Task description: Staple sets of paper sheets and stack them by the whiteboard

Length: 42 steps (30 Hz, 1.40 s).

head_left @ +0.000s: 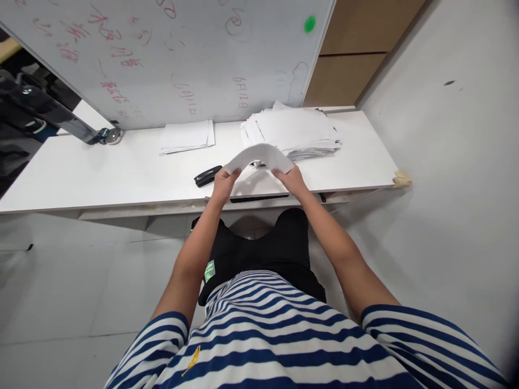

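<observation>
A white sheet of paper (261, 153) is held up over the desk edge, bowed into an arch between my hands; whether it is one sheet or a few I cannot tell. My left hand (225, 181) is closed on its left end, thumb on top. At the right end my right hand (290, 179) pinches it the same way. Just left of my left hand lies a black stapler (208, 176) on the desk. Behind the paper rises a thick, uneven stack of paper (298, 132). Some small object beneath the arch is mostly hidden.
A thinner pile of paper (187, 136) lies on the white desk (101, 178), left of the big stack. Behind stands a whiteboard (182, 59) with red writing and a green magnet (310, 24). A wall (454, 135) bounds the right side. Crumpled tape (401, 179) covers the desk's right corner.
</observation>
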{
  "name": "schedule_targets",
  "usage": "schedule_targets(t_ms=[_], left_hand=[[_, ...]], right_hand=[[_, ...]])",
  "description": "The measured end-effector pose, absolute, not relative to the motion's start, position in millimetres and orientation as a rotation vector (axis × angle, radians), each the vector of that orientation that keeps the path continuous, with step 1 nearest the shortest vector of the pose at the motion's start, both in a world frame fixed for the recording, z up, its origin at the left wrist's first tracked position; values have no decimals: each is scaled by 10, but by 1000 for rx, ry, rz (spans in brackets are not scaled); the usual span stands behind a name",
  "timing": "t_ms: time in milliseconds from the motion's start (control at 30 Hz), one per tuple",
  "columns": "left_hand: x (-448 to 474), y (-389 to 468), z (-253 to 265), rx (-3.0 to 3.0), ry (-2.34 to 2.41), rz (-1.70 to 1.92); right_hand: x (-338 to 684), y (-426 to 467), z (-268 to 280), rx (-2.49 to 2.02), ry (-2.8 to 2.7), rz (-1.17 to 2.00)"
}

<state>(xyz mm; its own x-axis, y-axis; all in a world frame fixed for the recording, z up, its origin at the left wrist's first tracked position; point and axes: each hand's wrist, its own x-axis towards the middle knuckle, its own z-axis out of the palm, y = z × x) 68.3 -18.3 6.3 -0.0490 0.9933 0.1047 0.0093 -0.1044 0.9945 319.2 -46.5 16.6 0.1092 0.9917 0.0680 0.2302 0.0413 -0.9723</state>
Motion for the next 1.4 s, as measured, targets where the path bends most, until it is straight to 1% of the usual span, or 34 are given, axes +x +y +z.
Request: schedule_targets(t_ms=[133, 300, 433, 600, 767, 900, 1033, 1100, 1167, 1233, 1300, 1400], left_hand=[[676, -199, 146, 1301, 1224, 1310], [666, -245, 77, 1230, 1286, 1266], [678, -313, 44, 1268, 1273, 1283], [672, -315, -29, 1221, 1302, 1297], [654, -347, -60, 1284, 1275, 1218], [659, -426, 40, 1358, 1291, 1162], [514, -403, 214, 1565, 1258, 1107], [352, -326, 292, 1718, 1380, 1105], [164, -230, 339, 1914, 1657, 960], [0, -142, 346, 2041, 1897, 678], [-110, -81, 324, 2094, 1977, 434], [-172, -41, 291, 2139, 1928, 295]], right_hand=[[3127, -439, 157, -1373, -1322, 962], [2999, -503, 80, -1401, -1327, 921], [2958, -552, 42, -1456, -1322, 958], [2994, -560, 26, -1463, -1335, 931], [3044, -581, -29, -1498, -1330, 947], [3091, -656, -25, -1507, -1350, 919], [3228, -855, 65, -1489, -1332, 856], [3320, -985, 66, -1511, -1291, 898], [3400, -1107, 13, -1546, -1220, 967], [3443, -1200, -66, -1573, -1115, 1050], [3440, -1254, -132, -1574, -994, 1146], [3371, -1268, -149, -1528, -849, 1270]])
